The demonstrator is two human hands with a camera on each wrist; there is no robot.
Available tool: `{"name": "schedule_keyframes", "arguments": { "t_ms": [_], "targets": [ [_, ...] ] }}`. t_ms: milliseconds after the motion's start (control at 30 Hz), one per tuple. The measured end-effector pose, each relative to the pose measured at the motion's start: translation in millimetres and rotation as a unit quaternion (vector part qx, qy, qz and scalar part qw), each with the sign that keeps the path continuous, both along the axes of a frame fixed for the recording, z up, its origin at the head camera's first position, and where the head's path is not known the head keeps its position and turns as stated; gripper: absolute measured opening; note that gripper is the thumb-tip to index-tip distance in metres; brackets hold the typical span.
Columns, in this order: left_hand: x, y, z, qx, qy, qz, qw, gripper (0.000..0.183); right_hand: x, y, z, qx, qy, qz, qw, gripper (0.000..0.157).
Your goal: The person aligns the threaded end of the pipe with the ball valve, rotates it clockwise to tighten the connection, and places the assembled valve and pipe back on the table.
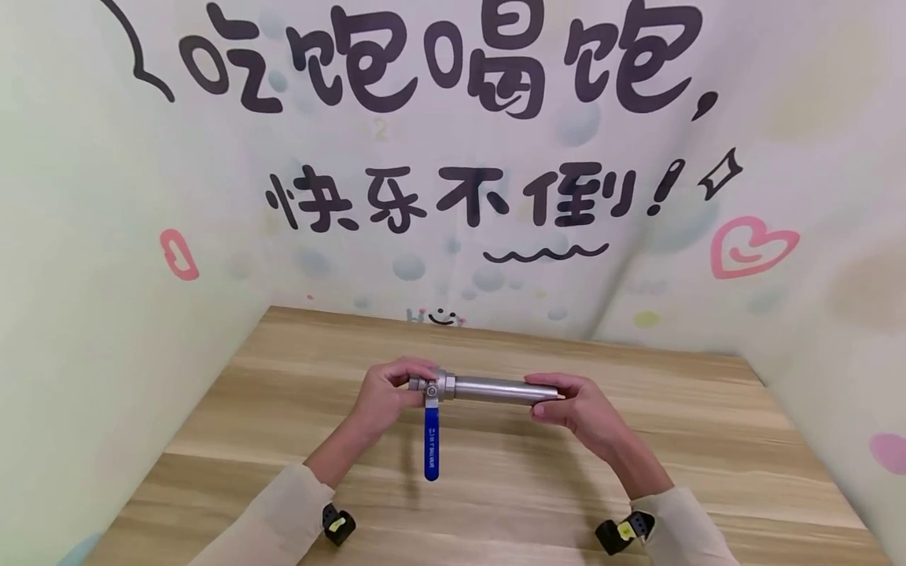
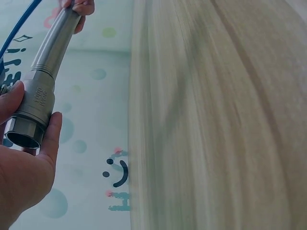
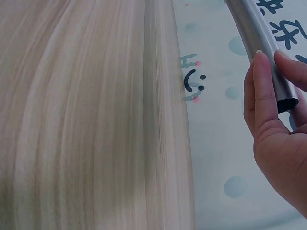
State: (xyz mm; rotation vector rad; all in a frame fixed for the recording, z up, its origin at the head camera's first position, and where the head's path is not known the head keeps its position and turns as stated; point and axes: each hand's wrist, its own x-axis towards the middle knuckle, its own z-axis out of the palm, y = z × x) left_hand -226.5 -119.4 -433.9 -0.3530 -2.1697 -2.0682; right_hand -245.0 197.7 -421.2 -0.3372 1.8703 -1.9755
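Observation:
A metal ball valve (image 1: 443, 384) with a blue lever handle (image 1: 432, 444) is joined to a straight steel pipe (image 1: 495, 389). My left hand (image 1: 382, 397) grips the valve body, thumb on one side and fingers on the other. At the pipe's free end, my right hand (image 1: 583, 413) pinches it between thumb and fingers. Valve and pipe are held roughly level above the table, with the lever pointing toward me. In the left wrist view the valve's open hexagonal end (image 2: 24, 132) faces the camera. The right wrist view shows the pipe's hollow end (image 3: 288, 104).
The wooden table (image 1: 318, 503) carries shadows of the hands and pipe. Behind it rises a pale wall covering (image 1: 453, 283) printed with dark characters and pastel dots. Similar walls stand at left and right. Each wrist wears a black strap device (image 1: 340, 525).

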Motion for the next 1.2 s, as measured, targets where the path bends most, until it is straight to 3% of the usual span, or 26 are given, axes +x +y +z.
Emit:
{"name": "schedule_keyframes", "arguments": {
  "t_ms": [700, 967, 1200],
  "targets": [
    [2.5, -0.2, 0.7, 0.002, -0.001, -0.002, 1.0000, 0.023, 0.1, -0.7, 0.4, -0.002, -0.001, -0.004, 1.000, 0.052],
    [2.7, -1.9, -1.1, -0.002, 0.003, 0.001, 1.0000, 0.025, -0.9, -4.1, -2.5, -0.011, -0.007, -0.002, 1.000, 0.036],
    [1.3, -0.7, 0.9, -0.001, 0.000, -0.002, 1.0000, 0.025, -1.4, -4.2, 0.0, -0.011, -0.008, -0.010, 1.000, 0.045]
  ]
}}
